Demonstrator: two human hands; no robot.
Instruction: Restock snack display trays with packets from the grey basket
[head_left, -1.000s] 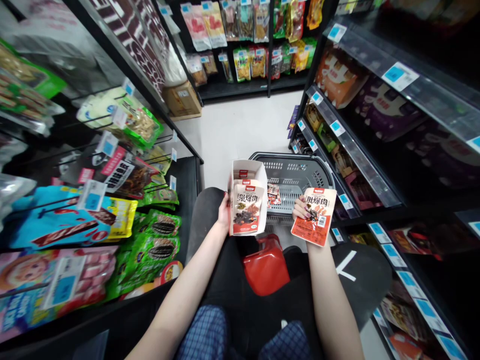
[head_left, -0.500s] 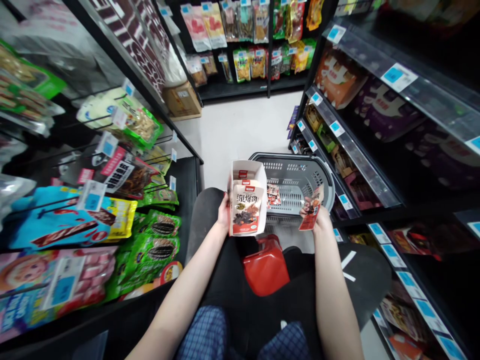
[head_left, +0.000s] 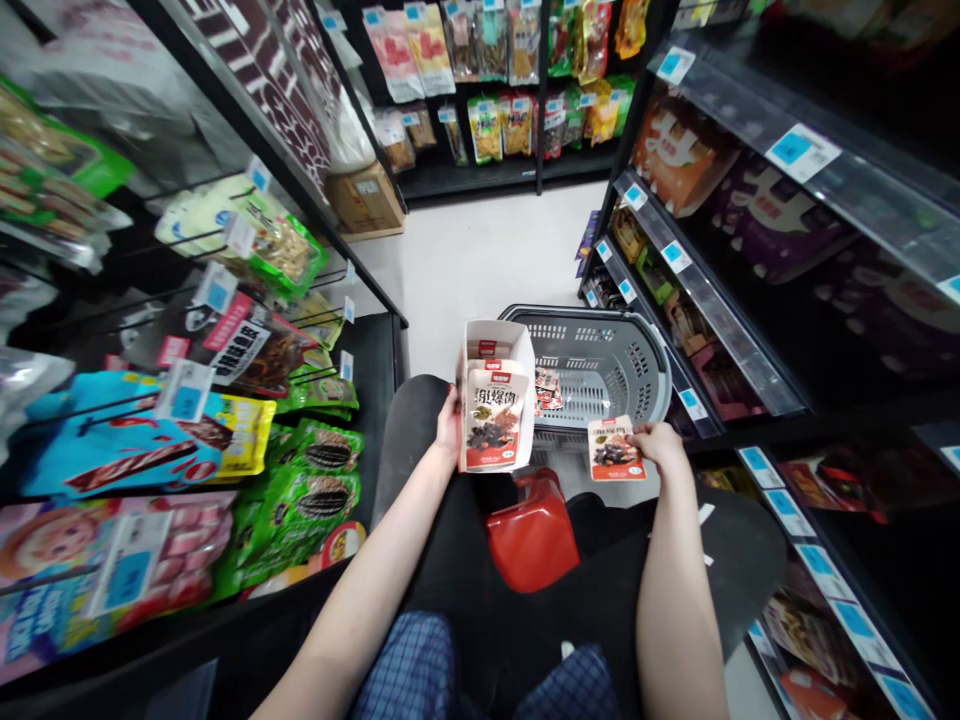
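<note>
My left hand [head_left: 448,425] grips the left side of an open white box [head_left: 528,400], its fingers mostly hidden behind it. Inside stand several snack packets, the front snack packet [head_left: 495,420] showing dark food on a white and red print. My right hand [head_left: 656,441] pinches another snack packet [head_left: 616,450] by its right edge, printed side facing up at me. That packet is over the near rim of a grey shopping basket [head_left: 637,350]. A few small packets [head_left: 549,390] lie in the basket, partly behind the box.
A red object [head_left: 532,535] sits between my legs. Hanging snack bags [head_left: 300,480] line the left rack. Shelves [head_left: 720,330] with price tags rise close on the right, and a back shelf [head_left: 465,180] with a cardboard box [head_left: 365,200] stands beyond the floor.
My right hand has turned and shifted slightly right, toward me. Its packet went from tilted, edge-on to nearly flat with the printed face visible. The left hand and box stay put.
</note>
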